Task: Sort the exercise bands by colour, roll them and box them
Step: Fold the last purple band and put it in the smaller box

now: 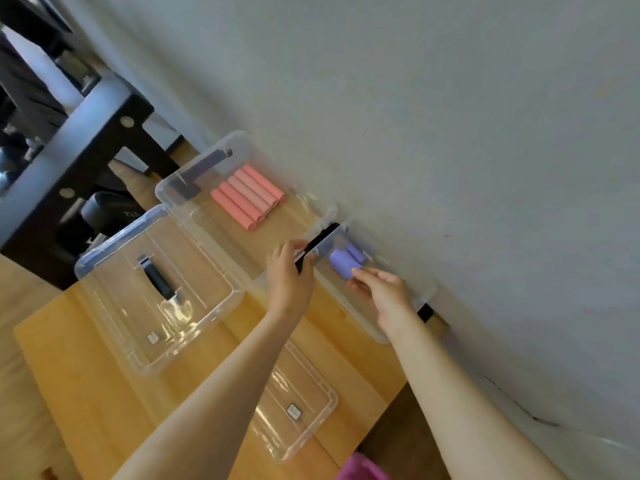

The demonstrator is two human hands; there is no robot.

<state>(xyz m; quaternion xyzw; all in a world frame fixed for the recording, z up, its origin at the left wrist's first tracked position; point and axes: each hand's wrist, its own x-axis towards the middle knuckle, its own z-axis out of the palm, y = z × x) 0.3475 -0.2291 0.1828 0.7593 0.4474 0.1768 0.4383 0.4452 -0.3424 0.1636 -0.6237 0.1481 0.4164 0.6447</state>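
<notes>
Gripping the black latch [320, 242] at the left end of the purple box [349, 310], the left hand [289, 275] has its fingers curled round it. The right hand [384, 294] reaches into that box and pinches the near end of a purple roll [341, 261] with its fingertips. A second purple roll [357, 250] lies just behind it, touching. Both are short, fat, tightly wound cylinders, pale violet. The clear box sits at the table's [86, 393] far right edge, tight against the grey wall [450, 133]. Just left of it along the far edge is the pink box [242, 140], also clear, with five pink rolls [247, 197] laid side by side, touching, longer and thinner than the purple ones. A third clear box [104, 251] sits at the left edge, with a black latch piece [157, 280] showing through it. A shallow clear lid [325, 410] lies at the near edge, partly under the left forearm. A magenta thing [360, 467] shows at the bottom, too cut off to identify. A black and grey frame [69, 168] stands beyond the table's left side. The right wrist covers part of the purple box's near corner.
</notes>
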